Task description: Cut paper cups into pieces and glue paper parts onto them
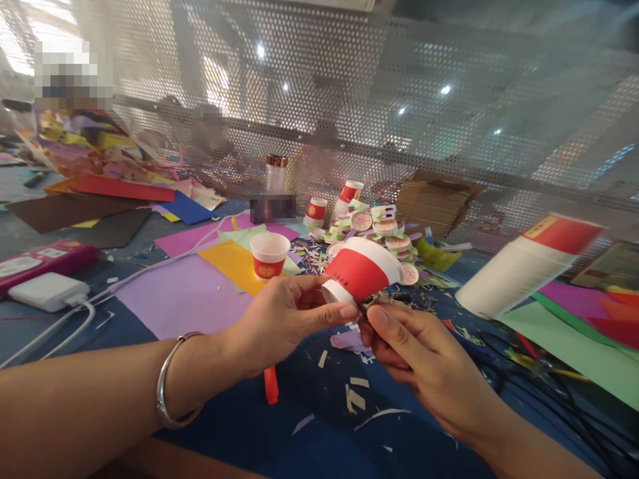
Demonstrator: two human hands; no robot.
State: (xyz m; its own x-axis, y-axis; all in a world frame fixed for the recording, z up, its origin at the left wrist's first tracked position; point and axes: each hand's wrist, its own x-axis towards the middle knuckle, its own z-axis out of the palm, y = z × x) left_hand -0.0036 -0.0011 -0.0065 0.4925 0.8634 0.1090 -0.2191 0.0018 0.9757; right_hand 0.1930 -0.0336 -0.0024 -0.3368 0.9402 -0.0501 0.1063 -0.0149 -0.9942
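A white paper cup with a red band [360,269] is tilted on its side in front of me, its rim toward the upper right. My left hand [284,322] is closed on its lower part, thumb and fingers near the base. Close under the cup, my right hand [417,359] pinches a small dark thing [363,310], mostly hidden by the fingers and too small to name. Another red and white paper cup [270,256] stands upright beyond my left hand. Behind the held cup lies a pile of small paper pieces with round printed discs [384,229].
A leaning stack of paper cups [519,269] is at right, by coloured paper sheets [574,346] and black cables. At left are a purple sheet [184,299], a white charger [48,291] and a power strip [44,263]. Scraps litter the blue table. A person sits far left.
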